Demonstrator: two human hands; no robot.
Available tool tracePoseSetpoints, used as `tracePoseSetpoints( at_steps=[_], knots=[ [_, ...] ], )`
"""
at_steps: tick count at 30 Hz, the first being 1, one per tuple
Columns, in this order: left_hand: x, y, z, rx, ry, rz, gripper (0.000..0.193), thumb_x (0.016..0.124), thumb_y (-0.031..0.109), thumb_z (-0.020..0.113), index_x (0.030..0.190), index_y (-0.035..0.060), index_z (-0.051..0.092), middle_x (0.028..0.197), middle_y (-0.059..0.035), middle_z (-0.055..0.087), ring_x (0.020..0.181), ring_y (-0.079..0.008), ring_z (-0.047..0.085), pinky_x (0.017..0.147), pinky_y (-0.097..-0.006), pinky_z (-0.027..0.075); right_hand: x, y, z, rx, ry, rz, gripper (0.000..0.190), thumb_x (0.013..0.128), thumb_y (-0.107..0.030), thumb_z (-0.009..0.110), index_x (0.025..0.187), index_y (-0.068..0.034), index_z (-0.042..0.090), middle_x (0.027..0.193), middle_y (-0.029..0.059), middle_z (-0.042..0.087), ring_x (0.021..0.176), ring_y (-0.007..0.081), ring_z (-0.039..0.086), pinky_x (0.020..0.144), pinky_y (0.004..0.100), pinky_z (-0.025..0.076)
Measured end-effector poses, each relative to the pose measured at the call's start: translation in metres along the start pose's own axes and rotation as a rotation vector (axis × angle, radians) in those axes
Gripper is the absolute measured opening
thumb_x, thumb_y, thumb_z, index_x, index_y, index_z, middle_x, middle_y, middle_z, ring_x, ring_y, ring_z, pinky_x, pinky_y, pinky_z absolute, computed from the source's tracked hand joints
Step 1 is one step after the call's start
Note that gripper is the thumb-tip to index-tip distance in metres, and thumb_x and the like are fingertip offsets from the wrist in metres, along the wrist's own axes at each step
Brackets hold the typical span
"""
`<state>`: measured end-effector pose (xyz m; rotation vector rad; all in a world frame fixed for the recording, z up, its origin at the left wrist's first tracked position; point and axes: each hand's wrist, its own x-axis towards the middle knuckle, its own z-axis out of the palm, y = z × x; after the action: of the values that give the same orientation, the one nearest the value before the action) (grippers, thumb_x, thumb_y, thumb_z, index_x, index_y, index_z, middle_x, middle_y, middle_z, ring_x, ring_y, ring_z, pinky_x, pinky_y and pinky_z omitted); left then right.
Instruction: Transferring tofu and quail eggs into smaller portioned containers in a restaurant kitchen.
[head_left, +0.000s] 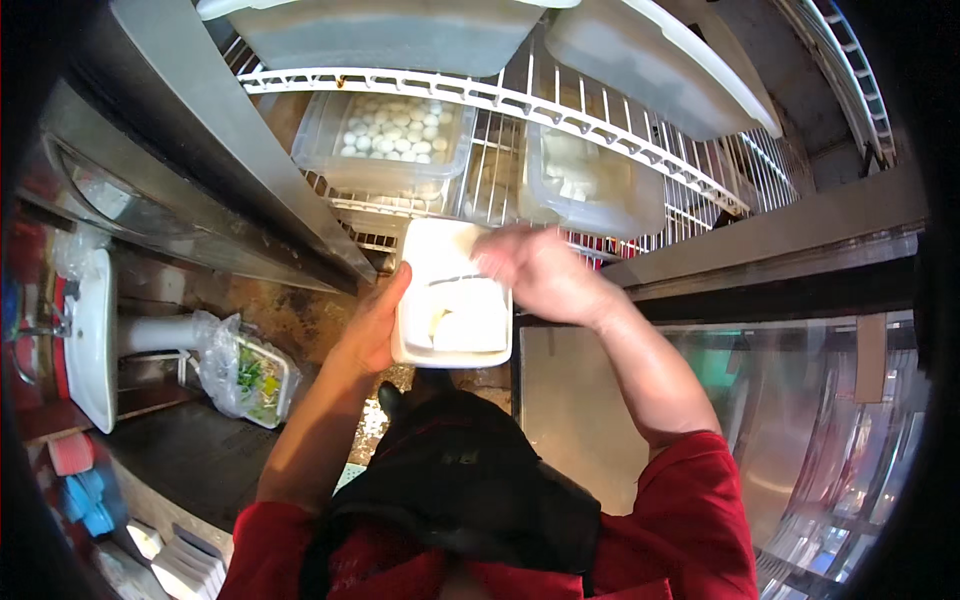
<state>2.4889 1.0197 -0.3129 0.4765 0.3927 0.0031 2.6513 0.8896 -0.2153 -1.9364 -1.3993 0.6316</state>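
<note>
A white rectangular tub (399, 352) is held up in front of my torso, in the middle of the head view. My left hand (382, 319) grips its left wall, with the thumb on the rim. Bright light washes out the pale pieces (469, 326) inside, so I cannot tell what they are. A dark curved line crosses the tub's middle. My right hand (536, 270), blurred by motion, reaches over the tub's right side near its far end. Its fingertips are smeared, and whether they hold anything is unclear.
Wire shelves (495, 97) of an open refrigerator hold a clear tub of small white balls (394, 131), another clear tub (592, 180) and large bins (390, 37). Open doors flank me, metal (225, 150) left and glass (585, 390) right. A sink (90, 345) and bagged greens (259, 379) are at left.
</note>
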Motion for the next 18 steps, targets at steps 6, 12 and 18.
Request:
tracePoseSetpoints(
  at_steps=[6, 12, 18],
  knots=[
    [-0.005, -0.011, -0.007, 0.099, 0.056, -0.026, 0.057, 0.089, 0.043, 0.038, 0.129, 0.0017, 0.031, 0.121, -0.0146, 0.046, 0.107, -0.0242, 0.050, 0.090, -0.0378, 0.043, 0.051, 0.229, -0.117, -0.795, 0.471, 0.314, 0.023, 0.082, -0.027, 0.049, 0.088, -0.007, 0.060, 0.083, 0.0141, 0.060, 0.076, 0.0273, 0.058, 0.066, 0.0371, 0.047],
    [-0.026, -0.019, -0.020, 0.106, 0.306, 0.030, 0.050, 0.087, 0.035, 0.050, 0.122, 0.0000, 0.041, 0.109, -0.0100, 0.054, 0.095, -0.0165, 0.055, 0.079, -0.0294, 0.047, 0.067, 0.280, -0.113, -0.432, 0.525, 0.060, 0.018, 0.081, -0.023, 0.050, 0.092, -0.010, 0.056, 0.082, 0.0106, 0.057, 0.072, 0.0225, 0.057, 0.060, 0.0356, 0.048],
    [-0.028, -0.012, -0.012, 0.060, 0.290, 0.059, 0.050, 0.087, 0.035, 0.050, 0.123, 0.0014, 0.040, 0.112, -0.0096, 0.053, 0.098, -0.0173, 0.054, 0.082, -0.0301, 0.046, 0.067, 0.281, -0.116, -0.180, 0.589, -0.052, 0.016, 0.080, -0.020, 0.052, 0.093, -0.011, 0.054, 0.082, 0.0093, 0.056, 0.072, 0.0203, 0.056, 0.058, 0.0341, 0.048]
  ],
)
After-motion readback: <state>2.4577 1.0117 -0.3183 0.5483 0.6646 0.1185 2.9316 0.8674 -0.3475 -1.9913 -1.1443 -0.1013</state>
